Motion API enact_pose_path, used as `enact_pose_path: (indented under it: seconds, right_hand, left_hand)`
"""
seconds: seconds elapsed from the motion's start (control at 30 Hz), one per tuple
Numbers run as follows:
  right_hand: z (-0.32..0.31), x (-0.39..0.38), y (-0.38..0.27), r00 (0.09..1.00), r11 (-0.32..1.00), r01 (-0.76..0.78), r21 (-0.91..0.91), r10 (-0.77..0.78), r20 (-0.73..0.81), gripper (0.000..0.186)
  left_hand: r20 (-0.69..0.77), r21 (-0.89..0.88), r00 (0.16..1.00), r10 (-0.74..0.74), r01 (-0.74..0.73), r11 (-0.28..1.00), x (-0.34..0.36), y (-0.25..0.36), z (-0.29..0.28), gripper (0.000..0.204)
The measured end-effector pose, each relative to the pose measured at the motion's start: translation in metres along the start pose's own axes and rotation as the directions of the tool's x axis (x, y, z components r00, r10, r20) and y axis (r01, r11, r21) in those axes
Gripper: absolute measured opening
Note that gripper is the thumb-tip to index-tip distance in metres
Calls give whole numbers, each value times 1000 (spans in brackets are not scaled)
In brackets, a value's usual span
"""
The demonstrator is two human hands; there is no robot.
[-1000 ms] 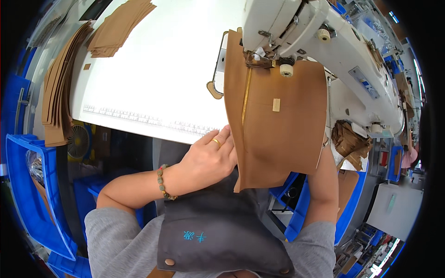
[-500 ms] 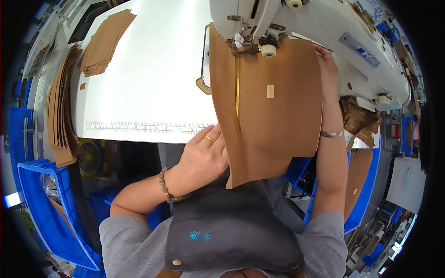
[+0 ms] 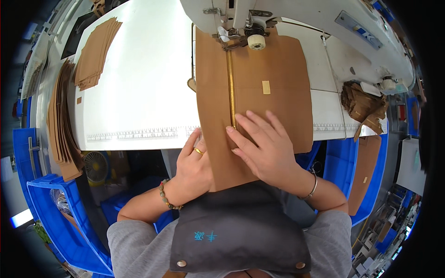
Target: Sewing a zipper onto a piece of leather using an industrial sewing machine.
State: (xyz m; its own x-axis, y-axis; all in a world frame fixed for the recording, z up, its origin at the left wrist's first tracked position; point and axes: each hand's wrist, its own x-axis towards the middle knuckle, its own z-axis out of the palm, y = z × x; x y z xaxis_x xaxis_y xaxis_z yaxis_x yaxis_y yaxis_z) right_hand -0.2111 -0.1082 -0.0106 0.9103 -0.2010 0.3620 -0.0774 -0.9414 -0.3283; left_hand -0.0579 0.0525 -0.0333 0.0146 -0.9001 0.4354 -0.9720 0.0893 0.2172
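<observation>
A brown panel of leather-like material (image 3: 282, 60) lies under the presser foot (image 3: 229, 44) of a white sewing machine (image 3: 306, 14), its near end hanging over the table's front edge. Down its left part runs a gold-toothed zipper (image 3: 231, 83); a small pale yellow patch (image 3: 266, 87) sits to the right of it. My left hand (image 3: 193, 167) grips the panel's left edge, some fingers hidden beneath it. Flat on the panel rests my right hand (image 3: 266, 148), fingers spread, fingertips at the zipper's near end.
Stacked brown pieces (image 3: 98, 53) lie at the white table's (image 3: 148, 83) far left, and more (image 3: 62, 125) hang over its left edge. Crumpled brown scraps (image 3: 364, 104) lie at right. Blue bins stand at left (image 3: 69, 217) and right (image 3: 338, 160). A ruler strip (image 3: 139, 134) runs along the front edge.
My right hand has come from the panel's far right edge to lie flat near the zipper's near end. My left hand stays at the left edge. The whole view has shifted slightly.
</observation>
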Motion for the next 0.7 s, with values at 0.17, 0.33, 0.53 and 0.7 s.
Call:
enact_pose_path:
  seconds: [0.17,0.33,0.53,0.7]
  right_hand:
    - [10,-12,1,998,988,63,-141,-65,-11,50]
    - [9,-13,2,992,977,122,-174,-125,-6,52]
    - [2,-8,3,990,980,141,-137,-139,24,49]
    - [-9,5,23,988,982,145,120,-150,34,47]
  left_hand:
    - [45,76,996,-79,75,994,-8,1,-10,38]
    - [-6,-202,984,-178,174,964,3,-30,-33,33]
    - [38,-18,974,-224,225,974,44,-45,-22,42]
    - [196,-28,971,-137,145,989,61,-52,-10,73]
